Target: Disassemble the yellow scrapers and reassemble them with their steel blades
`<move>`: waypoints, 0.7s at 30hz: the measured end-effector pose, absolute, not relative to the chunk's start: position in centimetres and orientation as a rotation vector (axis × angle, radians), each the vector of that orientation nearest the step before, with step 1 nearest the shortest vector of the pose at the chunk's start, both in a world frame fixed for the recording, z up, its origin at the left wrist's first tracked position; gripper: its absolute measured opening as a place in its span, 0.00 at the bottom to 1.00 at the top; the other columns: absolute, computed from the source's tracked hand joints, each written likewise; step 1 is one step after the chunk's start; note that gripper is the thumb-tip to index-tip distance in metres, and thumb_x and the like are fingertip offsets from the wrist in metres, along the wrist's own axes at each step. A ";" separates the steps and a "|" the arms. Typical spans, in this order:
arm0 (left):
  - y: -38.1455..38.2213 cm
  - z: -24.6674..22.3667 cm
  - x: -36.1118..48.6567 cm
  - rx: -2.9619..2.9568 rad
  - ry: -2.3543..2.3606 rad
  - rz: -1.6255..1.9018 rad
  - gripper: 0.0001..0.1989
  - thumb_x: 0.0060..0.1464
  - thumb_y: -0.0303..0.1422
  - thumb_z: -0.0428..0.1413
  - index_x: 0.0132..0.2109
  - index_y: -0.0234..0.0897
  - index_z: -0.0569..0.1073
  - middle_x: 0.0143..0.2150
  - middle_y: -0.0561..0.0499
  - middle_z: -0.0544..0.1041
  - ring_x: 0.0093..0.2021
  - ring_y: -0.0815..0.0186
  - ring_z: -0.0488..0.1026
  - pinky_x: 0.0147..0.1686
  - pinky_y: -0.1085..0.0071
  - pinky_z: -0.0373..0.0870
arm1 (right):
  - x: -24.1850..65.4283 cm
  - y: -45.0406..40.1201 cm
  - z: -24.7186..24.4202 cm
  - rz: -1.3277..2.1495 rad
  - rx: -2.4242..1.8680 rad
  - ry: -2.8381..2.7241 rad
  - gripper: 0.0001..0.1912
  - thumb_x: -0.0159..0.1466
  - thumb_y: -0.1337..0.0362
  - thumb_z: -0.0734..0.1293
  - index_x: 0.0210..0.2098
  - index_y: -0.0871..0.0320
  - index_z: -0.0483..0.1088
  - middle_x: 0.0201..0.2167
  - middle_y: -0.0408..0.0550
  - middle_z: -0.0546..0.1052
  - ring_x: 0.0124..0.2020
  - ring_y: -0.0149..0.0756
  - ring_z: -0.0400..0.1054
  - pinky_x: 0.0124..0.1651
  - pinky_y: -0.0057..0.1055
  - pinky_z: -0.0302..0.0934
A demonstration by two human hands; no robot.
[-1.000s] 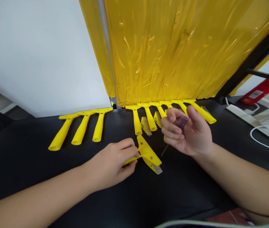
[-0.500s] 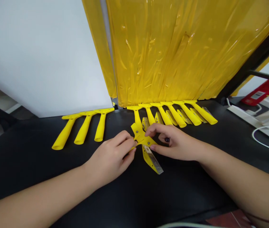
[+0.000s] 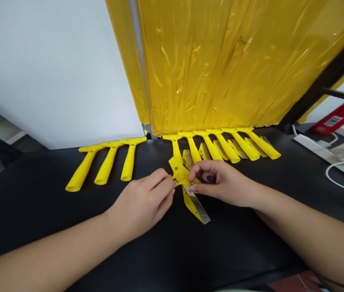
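A yellow plastic scraper (image 3: 181,174) is in front of me, its head turned toward my right hand. My left hand (image 3: 152,194) is closed in a pinch on its left part, hiding that part. The curled index finger and thumb of my right hand (image 3: 217,182) meet around a small screw (image 3: 192,183) on the scraper's right side. Another screw (image 3: 176,168) sits at the upper left of the head. Just below lies a yellow plate with a metal blade (image 3: 196,207), slanting down to the right. A small dark spot shows among my right fingers; I cannot tell what it is.
Several yellow T-shaped handles (image 3: 228,148) stand along the back of the black table (image 3: 160,255), with bladed plates (image 3: 204,151) between them. More handles (image 3: 108,164) lie left. Behind are a white panel (image 3: 62,73) and yellow film (image 3: 208,73). A power strip (image 3: 327,156) with cables lies right.
My right index finger and thumb have drawn closer together around the screw. The left hand keeps its pinch. The whole view has shifted slightly.
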State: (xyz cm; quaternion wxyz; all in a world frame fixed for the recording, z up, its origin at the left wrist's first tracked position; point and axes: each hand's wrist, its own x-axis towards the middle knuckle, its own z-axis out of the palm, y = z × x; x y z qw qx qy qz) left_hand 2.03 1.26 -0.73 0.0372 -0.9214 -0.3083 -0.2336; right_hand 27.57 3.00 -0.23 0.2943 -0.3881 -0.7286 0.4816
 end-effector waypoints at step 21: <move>1.7 -0.8 2.0 -2.603 -1.211 -0.310 0.05 0.66 0.27 0.50 0.42 0.37 0.70 0.42 0.47 0.72 0.31 0.63 0.74 0.27 0.66 0.74 | 27.3 2.4 -0.3 0.935 -0.922 -2.416 0.02 0.66 0.67 0.73 0.36 0.57 0.76 0.33 0.45 0.80 0.34 0.33 0.72 0.39 0.30 0.63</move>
